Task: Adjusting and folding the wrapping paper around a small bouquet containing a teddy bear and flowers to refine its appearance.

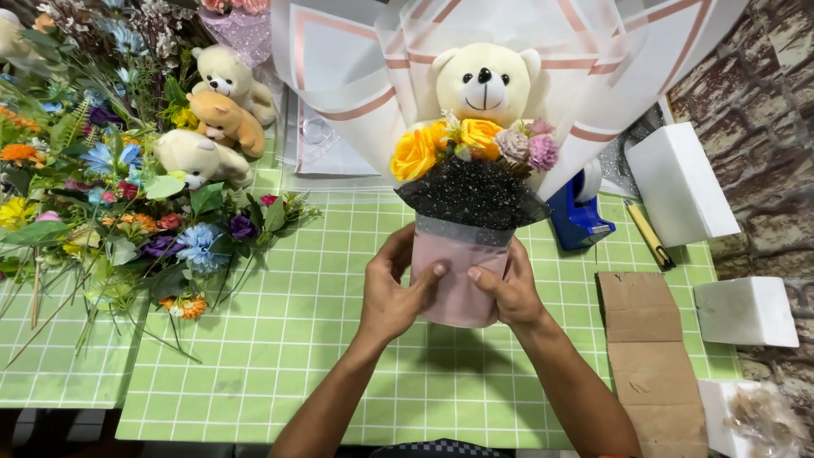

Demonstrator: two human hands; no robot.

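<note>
With both hands — left hand [392,293], right hand [507,288] — clasped around the bouquet's pink wrapped stem [458,284] at frame centre, you press evenly, keeping the bear [484,82] upright.

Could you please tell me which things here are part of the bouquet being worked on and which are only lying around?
In hand:
left hand
right hand
pink-wrapped bouquet
cream teddy bear
yellow roses

Lying about:
loose artificial flowers
three small teddy bears
blue tape dispenser
white foam blocks
cardboard strip
</note>
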